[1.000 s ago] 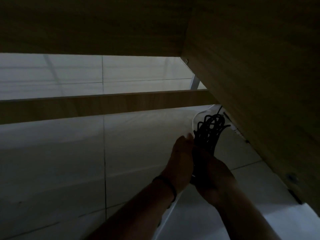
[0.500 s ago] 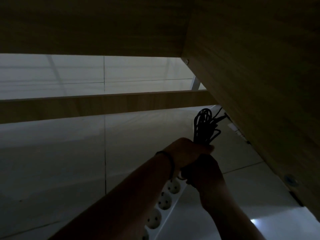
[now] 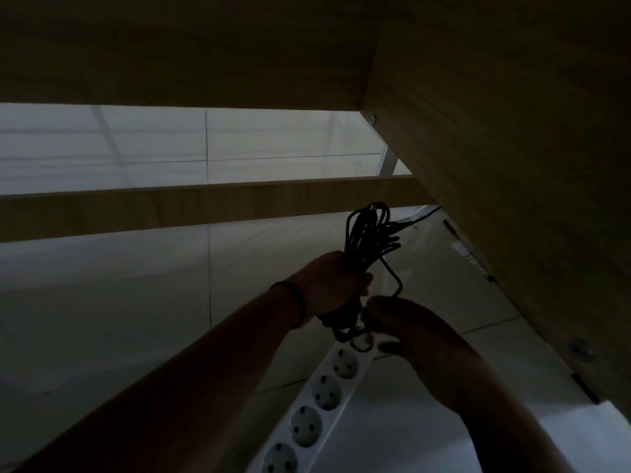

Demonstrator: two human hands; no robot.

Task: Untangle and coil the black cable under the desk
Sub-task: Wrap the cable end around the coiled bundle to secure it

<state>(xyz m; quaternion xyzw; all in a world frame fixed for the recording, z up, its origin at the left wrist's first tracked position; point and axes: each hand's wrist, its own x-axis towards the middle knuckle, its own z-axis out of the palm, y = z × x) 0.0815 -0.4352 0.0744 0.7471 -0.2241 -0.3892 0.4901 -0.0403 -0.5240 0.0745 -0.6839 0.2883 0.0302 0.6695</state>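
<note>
The black cable (image 3: pixel 370 235) is gathered into a bundle of loops that stands up above my fists. My left hand (image 3: pixel 329 285) grips the bundle around its middle, a dark band on the wrist. My right hand (image 3: pixel 406 327) sits just right of and below it and pinches a loose strand, which bends out from the bundle and down to my fingers. Another strand runs off to the upper right toward the desk's side panel. The bundle's lower end hangs over a white power strip.
A white power strip (image 3: pixel 317 404) with several sockets lies on the pale tiled floor below my hands. The wooden desk side panel (image 3: pixel 512 165) rises close on the right, the desk underside overhead, and a wooden crossbar (image 3: pixel 170 209) spans behind. It is dim here.
The bundle has risen and shifted slightly left. My right hand has come away from under my left hand to the right, drawing out one strand; the power strip is more exposed.
</note>
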